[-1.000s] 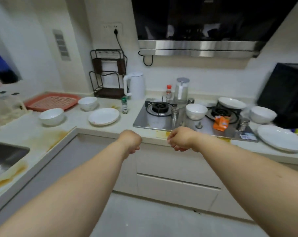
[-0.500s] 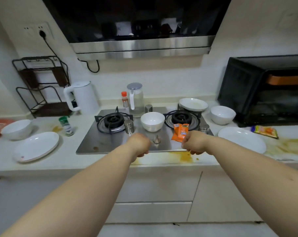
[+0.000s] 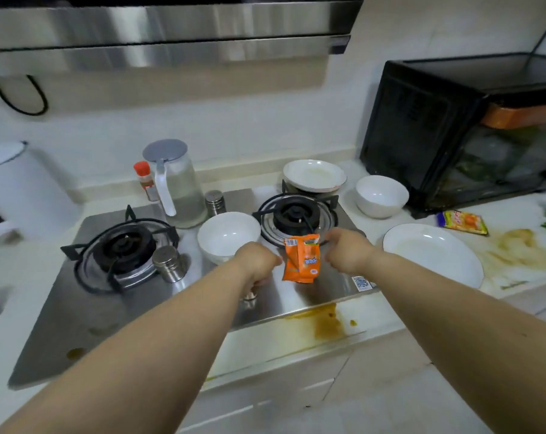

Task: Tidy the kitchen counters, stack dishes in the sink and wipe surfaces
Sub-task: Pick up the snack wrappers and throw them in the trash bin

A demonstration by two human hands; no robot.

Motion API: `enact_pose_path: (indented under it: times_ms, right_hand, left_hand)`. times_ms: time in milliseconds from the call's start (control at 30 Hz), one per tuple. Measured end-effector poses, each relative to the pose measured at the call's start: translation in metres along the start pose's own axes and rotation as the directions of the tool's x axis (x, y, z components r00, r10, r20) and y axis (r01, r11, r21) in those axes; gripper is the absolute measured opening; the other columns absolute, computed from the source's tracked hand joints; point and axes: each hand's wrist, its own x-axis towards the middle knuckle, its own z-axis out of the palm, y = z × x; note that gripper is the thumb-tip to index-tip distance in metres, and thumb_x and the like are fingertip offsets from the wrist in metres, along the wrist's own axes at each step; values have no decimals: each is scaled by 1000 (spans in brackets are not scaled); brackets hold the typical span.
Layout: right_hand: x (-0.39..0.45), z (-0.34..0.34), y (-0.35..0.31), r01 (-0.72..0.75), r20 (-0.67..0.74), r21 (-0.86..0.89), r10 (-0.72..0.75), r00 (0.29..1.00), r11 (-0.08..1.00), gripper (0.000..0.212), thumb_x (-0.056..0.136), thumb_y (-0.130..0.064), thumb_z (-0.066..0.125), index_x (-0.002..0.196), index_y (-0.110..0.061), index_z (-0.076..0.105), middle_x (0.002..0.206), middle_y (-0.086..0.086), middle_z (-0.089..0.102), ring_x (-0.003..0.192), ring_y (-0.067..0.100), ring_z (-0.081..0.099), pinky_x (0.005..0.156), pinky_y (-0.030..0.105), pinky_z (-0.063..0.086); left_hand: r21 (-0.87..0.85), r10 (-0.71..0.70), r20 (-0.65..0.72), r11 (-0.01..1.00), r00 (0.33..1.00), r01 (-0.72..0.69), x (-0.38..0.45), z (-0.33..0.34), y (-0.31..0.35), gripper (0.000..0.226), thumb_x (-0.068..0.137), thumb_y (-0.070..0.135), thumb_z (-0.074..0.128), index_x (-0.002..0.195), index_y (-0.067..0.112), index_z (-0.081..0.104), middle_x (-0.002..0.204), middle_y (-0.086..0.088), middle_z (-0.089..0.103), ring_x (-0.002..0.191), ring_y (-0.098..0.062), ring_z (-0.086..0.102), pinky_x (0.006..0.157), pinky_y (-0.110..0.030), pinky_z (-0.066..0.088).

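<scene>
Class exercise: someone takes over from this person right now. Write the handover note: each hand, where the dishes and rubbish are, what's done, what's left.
Left hand: curled, empty, near the white bowl on the hob.
Right hand: reaching the orange packet; grip not visible.
Elsewhere: plate behind the right burner, second bowl and large plate on the counter.
Done: nothing visible.
Left: stack dishes, clear packets, wipe stains.

The flat brushed stainless-steel hob [image 3: 159, 308] has a dull sheen, stained in places. The round white ceramic bowl [image 3: 228, 234] on it looks glossy and smooth. The orange foil-like snack packet [image 3: 301, 260] is crinkled (shiny print).
</scene>
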Motion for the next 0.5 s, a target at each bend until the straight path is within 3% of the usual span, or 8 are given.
enact_pose_path:
  times_ms: [100, 200, 267, 333, 433, 500]
  right_hand:
    - [18, 7, 5, -43, -14, 51, 43, 999, 998, 44, 85, -10, 55, 129, -16, 51, 97, 4, 59, 86, 22, 58, 70, 27, 43]
    - [46, 8, 6, -44, -30, 40, 46, 999, 998, 53, 86, -15, 59, 137, -18, 44, 124, 7, 60, 109, 25, 58, 84, 29, 47]
    - [62, 10, 6, -37, -8, 11, 37, 999, 999, 58, 86, -18, 60, 140, -18, 41, 133, 6, 56, 116, 25, 56, 89, 30, 48]
    - [71, 15, 5, -50, 42, 10, 50, 998, 999, 65, 87, -13, 60, 145, -15, 33, 137, 9, 51, 120, 26, 53, 91, 30, 46]
    - [82, 23, 9, -65, 57, 73, 61, 997, 995, 64, 85, -7, 62, 143, -13, 37, 133, 11, 53, 118, 27, 54, 91, 30, 45]
    - [88, 24, 15, -56, 12, 119, 54, 998, 991, 48, 83, -4, 60, 128, -17, 50, 113, 10, 59, 104, 26, 58, 83, 29, 47]
  left_hand:
    - [3, -30, 63, 1000, 998, 30, 19, 9, 2, 11, 90, 17, 59, 81, 13, 54, 80, -12, 56, 73, -24, 53, 59, -27, 41]
    - [25, 2, 113, 1000, 994, -4, 40, 16, 7, 12, 91, 22, 58, 81, 17, 55, 75, -6, 56, 69, -16, 51, 68, -29, 44]
    - [16, 8, 134, 1000, 991, -10, 50, 21, 8, 7, 92, 22, 58, 94, 16, 60, 88, -13, 63, 75, -18, 54, 75, -32, 46]
    - [30, -6, 157, 1000, 988, 1, 54, 27, 7, 24, 93, 20, 58, 115, 12, 60, 115, -16, 64, 98, -24, 62, 87, -33, 48]
    - [38, -20, 179, 999, 984, 13, 63, 36, 4, 35, 90, 20, 61, 124, 14, 56, 123, -10, 63, 112, -26, 61, 95, -35, 48]
    - [3, -27, 183, 1000, 983, 27, 68, 39, 4, 36, 88, 18, 65, 123, 15, 55, 121, -6, 64, 111, -26, 61, 95, -36, 50]
